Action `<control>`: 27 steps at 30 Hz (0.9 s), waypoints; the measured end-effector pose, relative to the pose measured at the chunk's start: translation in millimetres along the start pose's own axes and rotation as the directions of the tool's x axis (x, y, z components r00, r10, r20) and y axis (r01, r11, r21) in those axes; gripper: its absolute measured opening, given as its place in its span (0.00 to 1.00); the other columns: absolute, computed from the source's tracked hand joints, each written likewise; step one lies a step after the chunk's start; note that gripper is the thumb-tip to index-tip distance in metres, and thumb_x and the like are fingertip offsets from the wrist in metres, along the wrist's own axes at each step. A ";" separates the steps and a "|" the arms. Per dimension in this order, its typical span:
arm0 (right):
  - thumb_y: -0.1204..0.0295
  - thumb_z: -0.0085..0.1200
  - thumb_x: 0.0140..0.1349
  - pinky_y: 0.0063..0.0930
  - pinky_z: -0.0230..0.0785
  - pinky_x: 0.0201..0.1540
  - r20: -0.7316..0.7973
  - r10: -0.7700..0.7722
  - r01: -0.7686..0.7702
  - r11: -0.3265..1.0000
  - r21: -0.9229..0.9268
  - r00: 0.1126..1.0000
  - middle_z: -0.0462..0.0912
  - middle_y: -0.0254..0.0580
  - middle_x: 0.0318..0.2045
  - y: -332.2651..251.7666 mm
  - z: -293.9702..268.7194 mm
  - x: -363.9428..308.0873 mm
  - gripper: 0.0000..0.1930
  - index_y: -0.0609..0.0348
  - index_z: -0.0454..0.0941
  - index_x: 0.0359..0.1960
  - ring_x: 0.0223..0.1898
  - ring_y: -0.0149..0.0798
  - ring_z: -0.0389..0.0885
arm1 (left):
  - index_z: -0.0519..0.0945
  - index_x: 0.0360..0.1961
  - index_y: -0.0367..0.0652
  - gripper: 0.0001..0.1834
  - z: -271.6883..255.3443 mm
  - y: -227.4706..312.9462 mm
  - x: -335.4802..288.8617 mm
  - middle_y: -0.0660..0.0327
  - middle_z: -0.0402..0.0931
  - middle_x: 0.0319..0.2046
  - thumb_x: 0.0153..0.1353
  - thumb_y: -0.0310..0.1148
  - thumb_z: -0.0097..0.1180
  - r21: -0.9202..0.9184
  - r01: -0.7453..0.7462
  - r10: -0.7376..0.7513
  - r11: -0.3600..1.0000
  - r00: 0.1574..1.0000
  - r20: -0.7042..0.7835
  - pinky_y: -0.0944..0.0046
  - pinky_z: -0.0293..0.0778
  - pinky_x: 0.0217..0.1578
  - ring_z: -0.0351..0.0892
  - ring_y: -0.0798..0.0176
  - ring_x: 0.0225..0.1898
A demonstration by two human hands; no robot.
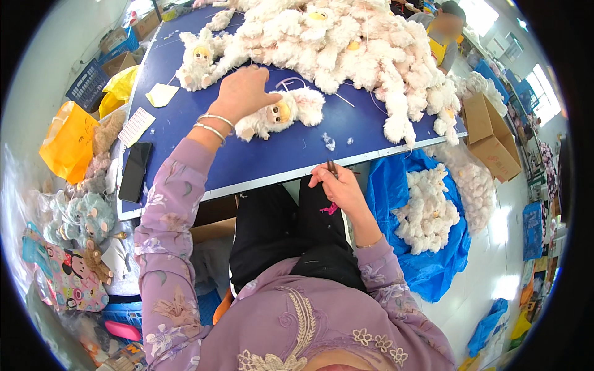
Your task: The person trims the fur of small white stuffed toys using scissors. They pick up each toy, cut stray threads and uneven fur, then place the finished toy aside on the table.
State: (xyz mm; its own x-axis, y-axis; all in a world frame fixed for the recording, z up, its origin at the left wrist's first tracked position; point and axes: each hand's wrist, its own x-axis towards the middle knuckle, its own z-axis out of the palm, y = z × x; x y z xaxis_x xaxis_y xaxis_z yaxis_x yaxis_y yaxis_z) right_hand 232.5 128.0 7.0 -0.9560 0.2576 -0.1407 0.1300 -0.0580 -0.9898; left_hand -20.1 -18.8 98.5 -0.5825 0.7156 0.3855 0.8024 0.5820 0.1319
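Observation:
My left hand reaches over the blue table, thumb spread apart from the fingers. Right beside its thumb lies a white fluffy plush toy with a yellowish face, on its side. I see nothing held in that hand, though the fingertips are partly turned away. Near the table's front edge, my right hand is closed around a slim dark tool, its kind unclear. A bright pink tassel-like bit hangs below those fingers. Another white plush toy sits farther back to the left.
A big heap of white plush pieces covers the table's far side. A black phone and a label sheet lie at the left. A blue bag of plush and a cardboard box stand right. Another person is at the far right.

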 end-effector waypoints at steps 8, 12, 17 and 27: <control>0.64 0.40 0.72 0.16 0.56 0.19 -0.008 0.035 -0.035 0.999 0.034 0.999 0.82 0.37 0.32 7.8 -6.9 -2.9 0.15 0.61 0.76 0.44 0.17 0.20 0.61 | 0.75 0.47 0.27 0.41 23.1 9.0 -4.9 0.43 0.79 0.42 0.42 0.55 0.67 -0.413 0.119 0.122 0.903 0.851 0.511 0.60 0.73 0.47 0.79 0.50 0.45; 0.64 0.49 0.68 0.15 0.56 0.20 -0.162 0.011 0.011 0.991 0.134 0.987 0.80 0.35 0.35 0.1 -8.4 -8.4 0.15 0.61 0.74 0.48 0.19 0.18 0.63 | 0.70 0.50 0.31 0.34 28.4 46.9 -44.3 0.58 0.78 0.41 0.45 0.36 0.73 -0.841 0.243 0.071 0.483 0.947 0.314 0.67 0.73 0.46 0.76 0.69 0.43; 0.73 0.66 0.50 0.22 0.71 0.41 -0.194 -0.430 0.398 0.899 -0.182 0.882 0.77 0.37 0.43 -19.4 17.7 -13.3 0.31 0.64 0.68 0.57 0.39 0.28 0.76 | 0.67 0.54 0.32 0.35 37.0 115.8 -96.7 0.56 0.76 0.46 0.48 0.30 0.72 -0.963 0.232 -0.181 -0.141 0.950 0.255 0.65 0.75 0.46 0.76 0.67 0.45; 0.75 0.67 0.45 0.26 0.70 0.51 -0.127 -0.254 0.228 0.954 -0.193 0.959 0.78 0.42 0.48 -43.2 -6.0 -31.2 0.34 0.67 0.68 0.56 0.48 0.30 0.77 | 0.77 0.50 0.31 0.22 23.4 125.7 -97.4 0.59 0.79 0.41 0.61 0.39 0.59 -0.949 0.295 -0.146 -0.110 0.940 0.309 0.69 0.74 0.42 0.77 0.70 0.40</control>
State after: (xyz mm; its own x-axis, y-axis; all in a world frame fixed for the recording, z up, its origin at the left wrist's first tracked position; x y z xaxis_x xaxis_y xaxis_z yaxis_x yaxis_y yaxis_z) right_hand 258.2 128.3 54.0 -0.9162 0.3842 0.1142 -0.0428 0.1895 -0.9809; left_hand 134.4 -6.3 56.2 -0.7048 0.7068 0.0603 -0.1373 -0.2193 0.9659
